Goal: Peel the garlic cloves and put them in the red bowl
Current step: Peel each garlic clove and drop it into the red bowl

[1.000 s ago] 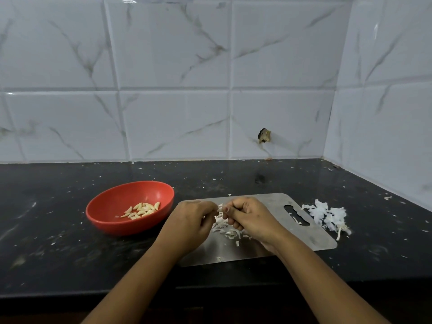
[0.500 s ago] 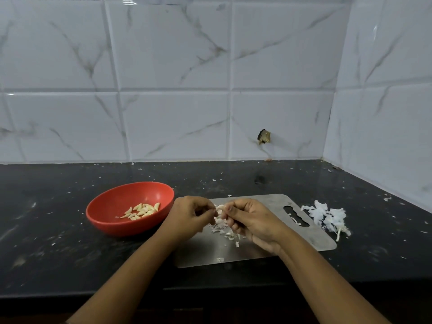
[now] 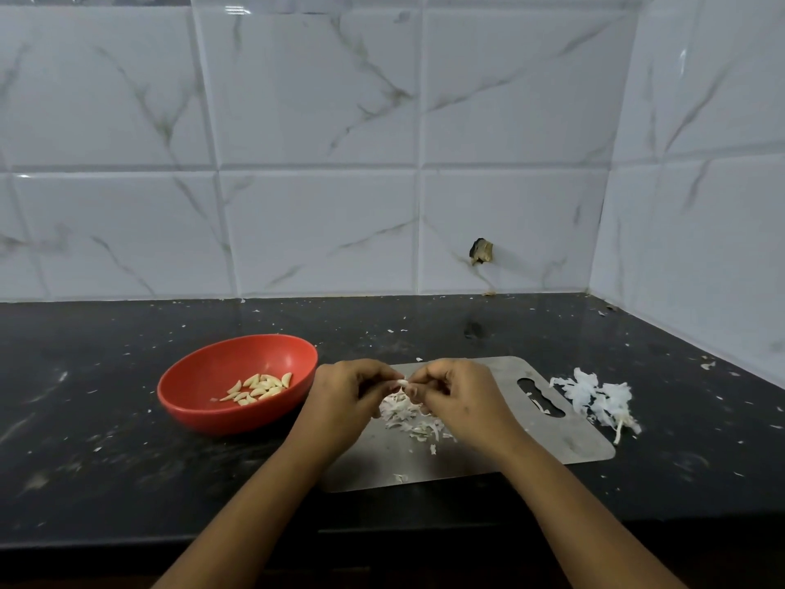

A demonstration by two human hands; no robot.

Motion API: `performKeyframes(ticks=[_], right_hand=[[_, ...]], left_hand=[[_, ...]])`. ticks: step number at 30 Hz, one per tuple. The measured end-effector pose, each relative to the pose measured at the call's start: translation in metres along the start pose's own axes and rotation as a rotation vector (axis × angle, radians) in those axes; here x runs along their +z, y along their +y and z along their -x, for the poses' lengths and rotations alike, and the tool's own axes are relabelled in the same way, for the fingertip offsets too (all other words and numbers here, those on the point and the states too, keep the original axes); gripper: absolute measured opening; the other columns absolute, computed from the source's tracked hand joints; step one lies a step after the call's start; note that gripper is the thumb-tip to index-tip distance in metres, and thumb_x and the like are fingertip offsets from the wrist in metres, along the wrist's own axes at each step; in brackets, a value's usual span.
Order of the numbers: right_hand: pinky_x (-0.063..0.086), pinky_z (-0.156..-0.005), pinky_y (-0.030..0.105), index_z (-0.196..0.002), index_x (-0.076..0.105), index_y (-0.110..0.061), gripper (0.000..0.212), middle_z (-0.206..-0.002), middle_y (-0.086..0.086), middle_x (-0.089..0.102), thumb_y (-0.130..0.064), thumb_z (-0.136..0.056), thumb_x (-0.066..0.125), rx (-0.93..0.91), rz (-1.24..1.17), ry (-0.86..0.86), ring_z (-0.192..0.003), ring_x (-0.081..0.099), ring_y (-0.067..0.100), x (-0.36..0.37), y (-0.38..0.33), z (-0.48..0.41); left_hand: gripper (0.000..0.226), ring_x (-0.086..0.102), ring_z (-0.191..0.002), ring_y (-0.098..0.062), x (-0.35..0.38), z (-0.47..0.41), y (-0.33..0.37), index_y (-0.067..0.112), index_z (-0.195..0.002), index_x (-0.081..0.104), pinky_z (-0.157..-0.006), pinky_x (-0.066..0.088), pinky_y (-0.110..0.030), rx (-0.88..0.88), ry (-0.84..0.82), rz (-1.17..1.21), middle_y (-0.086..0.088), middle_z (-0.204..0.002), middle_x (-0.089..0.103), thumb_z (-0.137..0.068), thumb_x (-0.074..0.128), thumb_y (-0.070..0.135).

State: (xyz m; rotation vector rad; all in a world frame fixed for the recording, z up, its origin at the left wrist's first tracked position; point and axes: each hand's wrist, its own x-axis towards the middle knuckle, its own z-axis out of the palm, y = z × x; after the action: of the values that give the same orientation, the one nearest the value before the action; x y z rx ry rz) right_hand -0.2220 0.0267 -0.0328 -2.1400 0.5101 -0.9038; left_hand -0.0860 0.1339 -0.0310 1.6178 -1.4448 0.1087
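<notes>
Tiled wall (image 3: 323,142): white marble-veined tiles run along the back and turn a corner down the right side.
Countertop (image 3: 85,461): dark, speckled stone, dotted with small white flecks of skin.
Cutting board (image 3: 565,444): a flat metal sheet lying on the countertop right of centre, with a handle slot (image 3: 540,397) at its right end.
Red bowl (image 3: 238,363): sits on the countertop just left of the board, close to the left hand but apart from it.
Left hand (image 3: 344,401): held over the left end of the board, fingers curled in, thumb and fingertips pinching one end of a garlic clove.
Right hand (image 3: 458,401): held over the middle of the board, fingers curled, thumb and fingertips nipping the other end of the same clove; the two hands nearly meet.
Heap of skins (image 3: 594,395): white papery peel piled on the countertop just beyond the right end of the board.
Peel scraps (image 3: 410,418): a loose scatter on the board, beneath and between the hands.
Peeled cloves (image 3: 259,388): a small cluster of pale yellow cloves lying on the bottom of the red bowl.
Broken spot (image 3: 481,251): a dark, ragged chip low in the back wall.
Garlic clove (image 3: 400,383): small and whitish, held above the board between both sets of fingertips; how much skin is on it cannot be told.
</notes>
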Motion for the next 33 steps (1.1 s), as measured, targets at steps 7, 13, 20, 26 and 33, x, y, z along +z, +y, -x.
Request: performKeyframes(ticks=[7, 13, 20, 26, 33], right_hand=[[0.046, -0.064, 0.024, -0.088, 0.068, -0.014, 0.013, -0.082, -0.001, 0.066, -0.02, -0.095, 0.058, -0.127, 0.445, 0.182, -0.075, 0.057, 0.012, 0.016, -0.002, 0.006], [0.046, -0.065, 0.02, -0.089, 0.066, -0.014, 0.014, -0.082, -0.002, 0.065, -0.022, -0.096, 0.058, -0.06, 0.494, 0.196, -0.074, 0.058, 0.009, 0.019, -0.005, 0.009], [0.045, -0.057, 0.018, -0.074, 0.065, -0.007, 0.014, -0.066, 0.015, 0.064, -0.006, -0.088, 0.067, 0.091, -0.221, 0.054, -0.06, 0.055, 0.007, 0.004, 0.001, 0.003], [0.04, -0.051, 0.015, -0.07, 0.061, -0.016, 0.02, -0.056, -0.005, 0.057, -0.016, -0.088, 0.067, 0.055, 0.17, 0.222, -0.051, 0.052, 0.004, 0.015, 0.0, 0.002], [0.043, -0.052, 0.014, -0.079, 0.071, -0.012, 0.009, -0.059, -0.009, 0.061, -0.013, -0.087, 0.068, 0.018, 0.174, 0.284, -0.056, 0.059, 0.005, 0.016, -0.003, 0.006]], left_hand=[[0.007, 0.06, -0.06, -0.003, 0.014, 0.003, 0.007, 0.019, -0.083, 0.075, -0.062, 0.047, -0.017, 0.024, 0.123, -0.166, 0.013, -0.068, 0.069, -0.083, 0.069, 0.016], [0.019, 0.062, -0.059, -0.006, 0.023, 0.004, 0.01, 0.02, -0.079, 0.073, -0.066, 0.053, -0.037, 0.006, 0.132, -0.243, 0.009, -0.069, 0.07, -0.08, 0.056, 0.03], [0.011, 0.06, -0.053, -0.011, 0.007, -0.002, 0.006, 0.014, -0.077, 0.074, -0.05, 0.043, -0.025, -0.302, 0.01, 0.373, -0.003, -0.065, 0.07, -0.085, 0.07, 0.008], [0.006, 0.06, -0.057, 0.002, 0.025, 0.004, 0.018, 0.021, -0.075, 0.074, -0.06, 0.043, -0.012, -0.161, 0.209, -0.066, 0.014, -0.058, 0.063, -0.081, 0.073, 0.021], [0.004, 0.064, -0.068, -0.002, 0.032, 0.006, 0.035, 0.016, -0.081, 0.074, -0.068, 0.052, -0.02, -0.229, 0.251, -0.003, 0.009, -0.071, 0.069, -0.083, 0.071, 0.015]])
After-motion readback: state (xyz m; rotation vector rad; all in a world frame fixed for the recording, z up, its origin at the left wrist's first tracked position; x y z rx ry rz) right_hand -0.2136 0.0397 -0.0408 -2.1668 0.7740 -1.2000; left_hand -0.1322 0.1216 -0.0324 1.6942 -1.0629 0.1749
